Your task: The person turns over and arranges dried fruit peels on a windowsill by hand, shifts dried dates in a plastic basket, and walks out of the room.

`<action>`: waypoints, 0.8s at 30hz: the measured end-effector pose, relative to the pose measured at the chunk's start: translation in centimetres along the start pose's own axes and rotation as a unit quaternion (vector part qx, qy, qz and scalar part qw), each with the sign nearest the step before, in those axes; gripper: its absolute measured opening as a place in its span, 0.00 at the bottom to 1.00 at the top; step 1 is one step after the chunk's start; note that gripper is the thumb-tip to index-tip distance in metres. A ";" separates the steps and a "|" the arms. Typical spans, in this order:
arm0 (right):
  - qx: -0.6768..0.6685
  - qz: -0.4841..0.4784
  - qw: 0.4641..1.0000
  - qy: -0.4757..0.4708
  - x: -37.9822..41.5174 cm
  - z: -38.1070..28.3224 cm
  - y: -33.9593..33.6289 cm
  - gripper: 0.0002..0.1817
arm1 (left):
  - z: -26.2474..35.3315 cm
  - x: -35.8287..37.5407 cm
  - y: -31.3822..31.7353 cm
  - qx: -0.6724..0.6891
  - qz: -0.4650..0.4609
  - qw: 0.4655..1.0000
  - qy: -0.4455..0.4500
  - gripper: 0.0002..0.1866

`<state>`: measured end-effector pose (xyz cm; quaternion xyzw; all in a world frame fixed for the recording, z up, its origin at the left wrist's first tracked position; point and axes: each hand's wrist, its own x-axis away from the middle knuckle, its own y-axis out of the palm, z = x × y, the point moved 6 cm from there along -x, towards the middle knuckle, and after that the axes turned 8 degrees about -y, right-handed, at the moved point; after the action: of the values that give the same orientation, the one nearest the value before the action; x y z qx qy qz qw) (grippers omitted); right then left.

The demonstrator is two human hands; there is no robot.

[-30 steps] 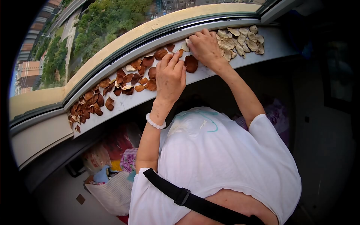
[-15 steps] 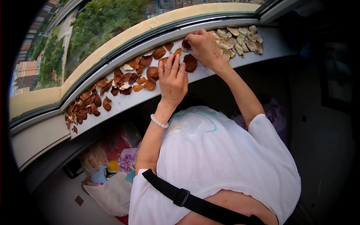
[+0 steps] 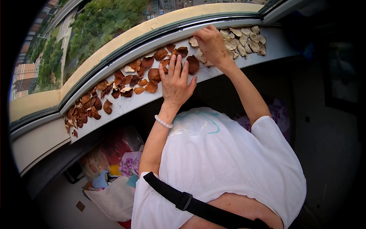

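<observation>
My left hand: open, fingers spread, back up, fingertips over brown pieces | My right hand: fingers bent down beside pale pieces; I cannot tell whether I'm pinching one | Pieces: along my windowsill, brown from its left end to my left hand, pale around and beyond my right

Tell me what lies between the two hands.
In the head view, a large brown slice and pale slices lie between the left hand and right hand.
</observation>
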<state>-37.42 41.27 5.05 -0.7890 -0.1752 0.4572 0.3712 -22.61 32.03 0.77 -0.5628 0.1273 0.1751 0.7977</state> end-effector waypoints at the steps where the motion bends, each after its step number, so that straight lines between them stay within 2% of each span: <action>1: 0.016 0.013 1.000 0.007 -0.1 0.4 -0.7 0.04 | 0.0 0.0 0.0 0.000 0.000 1.000 0.000 0.30; 3: 0.040 -0.021 0.999 0.027 -0.1 0.7 -1.1 0.04 | 0.0 -0.1 -0.1 0.006 0.001 1.000 -0.010 0.32; 5: 0.068 -0.087 0.994 -0.001 0.1 0.0 -0.7 0.05 | 0.1 -0.2 -0.1 0.005 0.002 1.000 -0.012 0.33; 6: 0.069 -0.087 0.994 -0.001 0.1 -0.3 -0.6 0.05 | 0.1 -0.2 0.0 0.003 0.003 1.000 -0.016 0.34; 8: 0.138 -0.139 0.981 -0.014 0.3 -1.1 0.8 0.06 | 0.2 -0.2 0.0 0.001 -0.002 1.000 -0.014 0.35; 11: 0.167 -0.140 0.976 -0.012 0.2 -0.8 2.1 0.07 | 0.1 -0.2 0.0 -0.001 -0.007 1.000 -0.012 0.36; 15: 0.141 -0.121 0.983 0.003 -0.3 -0.5 2.1 0.09 | 0.1 -0.2 0.0 0.004 -0.009 1.000 -0.016 0.37; 17: 0.015 -0.028 0.997 0.068 -0.4 -0.2 0.5 0.11 | 0.1 -0.2 -0.1 0.007 -0.007 1.000 -0.016 0.37; 18: 0.015 -0.030 0.997 0.069 -0.5 -0.2 0.5 0.11 | 0.1 -0.2 -0.1 0.010 -0.005 1.000 -0.014 0.37; 20: -0.229 -0.018 0.959 0.164 -0.3 0.7 1.3 0.12 | 0.1 -0.1 0.1 0.015 -0.007 1.000 -0.010 0.37; 21: -0.228 -0.018 0.959 0.166 -0.1 1.0 1.6 0.12 | 0.1 -0.2 0.1 0.017 -0.008 1.000 -0.005 0.36; 24: -0.006 -0.124 0.990 0.065 0.1 0.2 2.7 0.09 | 0.2 -0.1 0.0 0.020 -0.008 1.000 0.013 0.34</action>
<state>-37.73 39.57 2.90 -0.7915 -0.2495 0.3545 0.4308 -22.68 32.25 0.87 -0.5499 0.1367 0.1587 0.8085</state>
